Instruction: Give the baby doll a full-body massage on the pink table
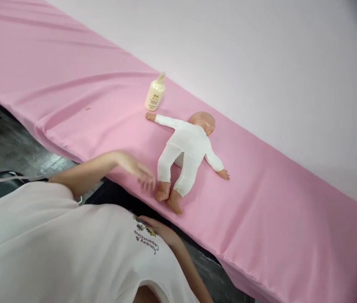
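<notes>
A baby doll (187, 141) in a white outfit lies face down on the pink cloth, arms spread and its head turned toward the wall. Beside its bare feet hovers my left hand (136, 168), blurred by motion, fingers loosely apart and holding nothing visible. Low against the front of my white shirt is my right hand (156, 226), near the table's front edge; the shirt partly covers it and its grip is unclear. A cream pump bottle (154, 94) stands upright close to the doll's outstretched hand at the left.
The pink-covered table (260, 210) runs diagonally along a pale wall (260, 75). A small brown speck (87, 109) lies on the cloth at the left. Below the front edge are a grey floor (17, 151) and a dark rounded object (1, 189) with a pale cord.
</notes>
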Demonstrator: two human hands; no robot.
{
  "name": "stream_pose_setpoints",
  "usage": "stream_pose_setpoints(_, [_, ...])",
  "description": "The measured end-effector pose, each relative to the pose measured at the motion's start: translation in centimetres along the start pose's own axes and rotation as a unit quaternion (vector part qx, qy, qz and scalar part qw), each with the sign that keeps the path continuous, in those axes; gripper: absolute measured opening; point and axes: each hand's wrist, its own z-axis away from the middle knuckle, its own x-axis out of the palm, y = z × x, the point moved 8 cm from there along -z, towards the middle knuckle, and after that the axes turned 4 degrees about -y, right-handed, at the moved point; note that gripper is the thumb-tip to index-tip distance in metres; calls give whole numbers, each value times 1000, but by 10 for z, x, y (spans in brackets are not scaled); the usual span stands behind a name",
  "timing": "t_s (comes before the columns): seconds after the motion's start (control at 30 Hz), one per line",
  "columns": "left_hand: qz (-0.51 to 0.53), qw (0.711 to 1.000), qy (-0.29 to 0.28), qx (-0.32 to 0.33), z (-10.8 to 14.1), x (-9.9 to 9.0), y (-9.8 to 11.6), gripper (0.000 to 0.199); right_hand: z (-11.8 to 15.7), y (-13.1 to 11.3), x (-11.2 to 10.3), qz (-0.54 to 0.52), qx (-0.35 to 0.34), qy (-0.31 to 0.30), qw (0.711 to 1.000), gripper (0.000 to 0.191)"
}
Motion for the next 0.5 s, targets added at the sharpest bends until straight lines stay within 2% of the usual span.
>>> stream_pose_setpoints(0.07, [-58,992,111,4,14,-48,27,44,23,-10,-10,-14,34,1,999,47])
stream_pose_setpoints(0.1, [-83,985,151,11,19,-67,43,43,34,-23,-13,-9,31,-22,999,51])
stream_pose_setpoints(0.13, [-99,978,179,33,21,-83,60,41,44,-40,-14,-17,10,-62,998,53])
stream_pose_setpoints(0.2, [-107,959,243,96,20,-109,92,38,61,-86,-22,-20,-69,-96,993,51])
stream_pose_setpoints(0.27, [-111,941,285,143,7,-125,114,36,71,-134,-36,54,-142,-47,987,44])
stream_pose_setpoints(0.33, [-112,932,307,158,-18,-135,121,32,73,-180,-31,129,-215,-43,967,43])
stream_pose_setpoints(0.43, [-148,920,326,157,-64,-142,111,26,65,-239,0,224,-340,-98,908,57])
stream_pose_setpoints(0.5, [-179,917,309,180,-92,-138,101,26,53,-264,22,304,-389,-113,862,65])
